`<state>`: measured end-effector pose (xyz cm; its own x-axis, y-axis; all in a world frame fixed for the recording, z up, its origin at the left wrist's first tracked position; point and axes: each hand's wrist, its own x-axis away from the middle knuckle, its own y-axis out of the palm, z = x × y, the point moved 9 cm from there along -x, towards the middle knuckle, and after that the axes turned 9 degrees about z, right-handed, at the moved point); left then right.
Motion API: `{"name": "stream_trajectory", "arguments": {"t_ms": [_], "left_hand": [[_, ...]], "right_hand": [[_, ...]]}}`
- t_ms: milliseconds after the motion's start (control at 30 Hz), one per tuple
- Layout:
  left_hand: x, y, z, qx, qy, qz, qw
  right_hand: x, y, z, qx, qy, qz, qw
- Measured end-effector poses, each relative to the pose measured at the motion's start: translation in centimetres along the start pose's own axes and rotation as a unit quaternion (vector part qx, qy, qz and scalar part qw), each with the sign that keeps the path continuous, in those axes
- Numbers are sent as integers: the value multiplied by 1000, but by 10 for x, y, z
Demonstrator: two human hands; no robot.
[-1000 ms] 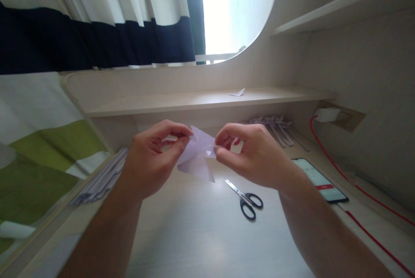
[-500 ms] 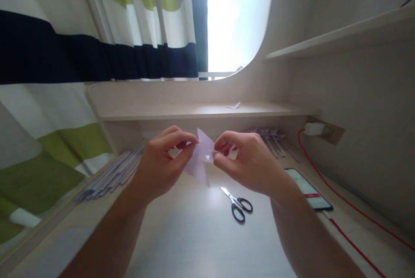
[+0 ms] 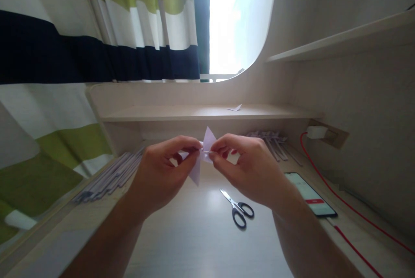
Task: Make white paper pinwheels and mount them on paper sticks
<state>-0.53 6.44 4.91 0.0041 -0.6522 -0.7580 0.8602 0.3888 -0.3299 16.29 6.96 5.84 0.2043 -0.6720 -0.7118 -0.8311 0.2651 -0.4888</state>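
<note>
Both pinching the folded paper (image 3: 202, 152) mid-air over the desk (image 3: 201, 234): left hand (image 3: 162, 174) and right hand (image 3: 249, 167), fingertips clamped. Probably best creasing slowly, edges lined up. Scissors (image 3: 238, 209) lying near right.

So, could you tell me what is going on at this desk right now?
A person is working a small piece of folded paper above the desk, pinching it from both sides with the left hand and the right hand. Scissors lie closed on the desk below the hands, and a phone with its screen lit lies to the right, beside a red cable.
</note>
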Motion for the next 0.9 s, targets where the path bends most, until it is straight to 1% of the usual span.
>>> {"name": "stream_trajectory", "arguments": {"t_ms": [400, 600, 900], "left_hand": [[3, 2, 3, 15, -1, 8, 1000], [4, 4, 6, -3, 12, 3, 1000], [5, 6, 9, -31, 38, -4, 999]], "right_hand": [[1, 2, -2, 20, -16, -4, 1000], [3, 2, -5, 26, -38, -3, 999], [3, 4, -5, 36, -38, -6, 999]]}}
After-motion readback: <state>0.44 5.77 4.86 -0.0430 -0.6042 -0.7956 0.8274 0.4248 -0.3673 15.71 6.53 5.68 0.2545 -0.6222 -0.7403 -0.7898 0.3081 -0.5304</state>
